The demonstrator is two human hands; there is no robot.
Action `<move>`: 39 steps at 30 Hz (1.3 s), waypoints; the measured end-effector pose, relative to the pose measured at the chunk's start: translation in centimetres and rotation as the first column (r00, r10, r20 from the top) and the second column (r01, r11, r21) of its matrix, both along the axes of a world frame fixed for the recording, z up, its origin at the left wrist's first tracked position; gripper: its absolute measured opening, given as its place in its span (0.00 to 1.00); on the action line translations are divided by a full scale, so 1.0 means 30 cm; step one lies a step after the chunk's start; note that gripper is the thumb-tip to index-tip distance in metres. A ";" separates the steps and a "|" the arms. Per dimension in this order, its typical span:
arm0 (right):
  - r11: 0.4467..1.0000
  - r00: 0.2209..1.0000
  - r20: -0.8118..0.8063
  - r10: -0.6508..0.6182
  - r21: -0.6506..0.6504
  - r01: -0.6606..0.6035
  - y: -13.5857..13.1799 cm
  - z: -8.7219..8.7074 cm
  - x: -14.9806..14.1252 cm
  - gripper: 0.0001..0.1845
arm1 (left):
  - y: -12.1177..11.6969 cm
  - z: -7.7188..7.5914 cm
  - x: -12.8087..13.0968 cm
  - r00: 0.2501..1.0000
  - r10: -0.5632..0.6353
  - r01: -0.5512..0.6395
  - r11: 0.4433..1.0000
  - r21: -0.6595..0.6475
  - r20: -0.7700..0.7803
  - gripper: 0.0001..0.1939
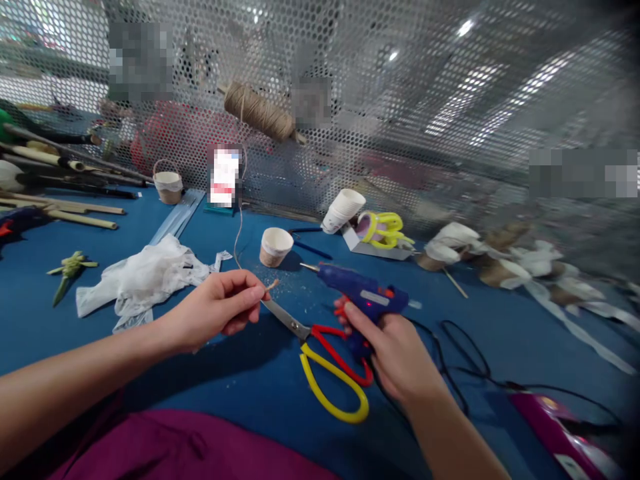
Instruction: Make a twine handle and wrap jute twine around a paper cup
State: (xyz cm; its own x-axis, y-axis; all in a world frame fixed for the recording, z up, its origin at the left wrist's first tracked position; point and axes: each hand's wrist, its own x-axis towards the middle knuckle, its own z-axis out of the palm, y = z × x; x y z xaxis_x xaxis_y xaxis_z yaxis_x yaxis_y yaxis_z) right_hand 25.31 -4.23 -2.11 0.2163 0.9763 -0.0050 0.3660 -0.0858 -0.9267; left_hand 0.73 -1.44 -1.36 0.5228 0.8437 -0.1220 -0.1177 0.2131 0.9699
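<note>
My right hand is wrapped round a blue hot glue gun with a red trigger; its metal nozzle points left and a small red light glows on its side. In my left hand the thumb and fingers pinch the end of a thin twine. Behind the hands stands a small paper cup, its lower part wrapped in brown. Scissors with one red and one yellow handle lie below, their blade tips hidden by my left hand.
White lace fabric lies at left near a green twig figure. A twine spool hangs on the perforated metal screen. Stacked paper cups lean at the back. The black cord runs right toward a purple power strip.
</note>
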 end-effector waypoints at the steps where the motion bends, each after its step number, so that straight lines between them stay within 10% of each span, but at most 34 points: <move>1: 0.998 1.000 -0.005 -0.024 -0.053 0.024 0.024 -0.006 0.023 0.20 | 0.000 0.001 0.000 1.000 -0.002 0.002 1.000 0.006 -0.005 0.10; 11: 0.983 0.963 0.262 -0.053 -0.156 0.097 0.172 -0.082 0.152 0.16 | 0.001 0.003 -0.006 0.999 0.010 -0.005 0.996 0.089 -0.054 0.10; 19: 0.980 0.746 0.661 -0.081 -0.082 0.179 0.205 -0.108 0.193 0.15 | -0.010 0.030 -0.009 0.987 0.037 0.002 0.971 0.237 -0.157 0.10; 29: 0.988 0.600 0.787 -0.142 0.078 0.132 0.159 -0.073 0.137 0.08 | -0.012 0.027 -0.012 0.959 0.092 0.011 0.933 0.361 -0.267 0.09; 33: 0.994 0.762 0.639 -0.107 0.091 0.063 0.128 -0.027 0.075 0.11 | -0.013 0.027 -0.009 0.955 0.083 0.025 0.935 0.354 -0.285 0.09; 36: 0.998 0.980 0.192 0.060 0.012 -0.064 0.099 0.010 0.017 0.15 | -0.013 0.025 -0.008 0.955 0.072 0.032 0.939 0.342 -0.287 0.09; 39: 0.971 0.938 -0.288 0.193 -0.084 -0.226 0.071 0.035 -0.046 0.15 | -0.011 0.021 -0.008 0.953 0.074 0.030 0.942 0.334 -0.292 0.09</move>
